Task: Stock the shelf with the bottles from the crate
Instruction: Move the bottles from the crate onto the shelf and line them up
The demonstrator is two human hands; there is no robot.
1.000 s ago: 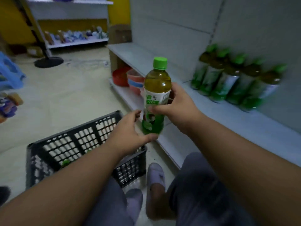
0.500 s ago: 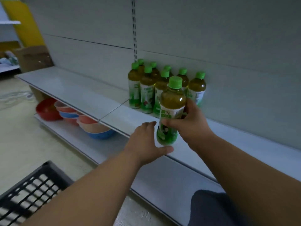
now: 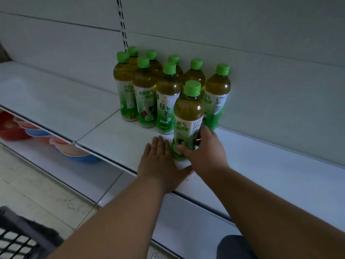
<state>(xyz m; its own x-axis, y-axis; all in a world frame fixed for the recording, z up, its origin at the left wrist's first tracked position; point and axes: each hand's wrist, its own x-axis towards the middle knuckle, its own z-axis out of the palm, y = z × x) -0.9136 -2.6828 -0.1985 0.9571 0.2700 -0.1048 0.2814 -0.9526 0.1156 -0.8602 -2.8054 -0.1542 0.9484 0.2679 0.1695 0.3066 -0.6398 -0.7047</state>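
Note:
A green-tea bottle (image 3: 188, 113) with a green cap stands upright on the white shelf (image 3: 270, 169), just in front of a group of several like bottles (image 3: 149, 94). My right hand (image 3: 203, 152) grips its lower part, fingers curled round the label. My left hand (image 3: 160, 163) lies flat on the shelf with straight fingers, its fingertips beside the bottle's base. A corner of the black crate (image 3: 20, 238) shows at the bottom left; what it holds is out of sight.
Stacked red, pink and blue bowls (image 3: 61, 146) sit on the lower shelf at the left. The shelf's back panel rises behind the bottles, with a slotted upright (image 3: 123, 25). My knee (image 3: 235, 245) shows at the bottom.
My right hand has carried the bottle from over the crate to the shelf and set it upright. My left hand followed and now rests flat on the shelf.

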